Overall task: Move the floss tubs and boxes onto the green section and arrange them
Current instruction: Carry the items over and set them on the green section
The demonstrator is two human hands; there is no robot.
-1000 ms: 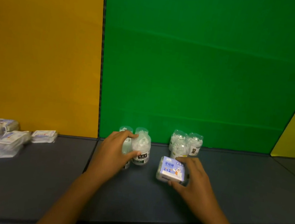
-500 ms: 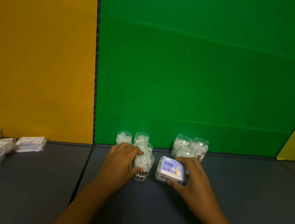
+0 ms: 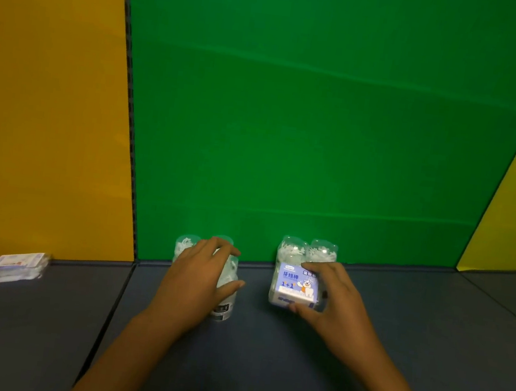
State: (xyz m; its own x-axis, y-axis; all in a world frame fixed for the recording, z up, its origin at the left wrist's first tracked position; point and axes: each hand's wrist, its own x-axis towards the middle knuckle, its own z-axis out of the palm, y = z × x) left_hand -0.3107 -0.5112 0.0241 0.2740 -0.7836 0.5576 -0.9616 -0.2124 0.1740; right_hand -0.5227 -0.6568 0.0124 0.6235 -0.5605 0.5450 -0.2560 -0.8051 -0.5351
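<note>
Landmark: the green panel (image 3: 322, 138), standing upright behind the dark bench (image 3: 262, 358); the stretch of bench in front of it is taken as the green section.

Left hand: the left hand (image 3: 197, 282) is curled over a clear floss tub (image 3: 226, 308) with a dark label at its foot, thumb on the tub's right side, fingers over the top. It grips the tub, which stands upright on the bench just in front of the green panel's left part.

Tubs behind it: more clear tubs (image 3: 183, 246) stand against the foot of the green panel, partly hidden by the hand; how many cannot be told.

Right hand: the right hand (image 3: 331, 301) pinches a blue-and-white floss box (image 3: 296, 286), thumb at its near lower edge and fingers round its far right side. Whether the box rests on the bench or is held just above it cannot be told.

Right cluster: a group of clear tubs (image 3: 308, 253) stands at the foot of the green panel, just behind the box.

Waiting stock: flat packets (image 3: 19, 265) lie on the bench in front of the orange panel (image 3: 43, 104), well to the left of the green panel.

Step in hand: arranging, by my reading; both hands are seating items into two groups before the green panel.

Next move calls for: letting go without toppling the light tubs, squaring the box to its cluster, then reaching left for the packets.
</note>
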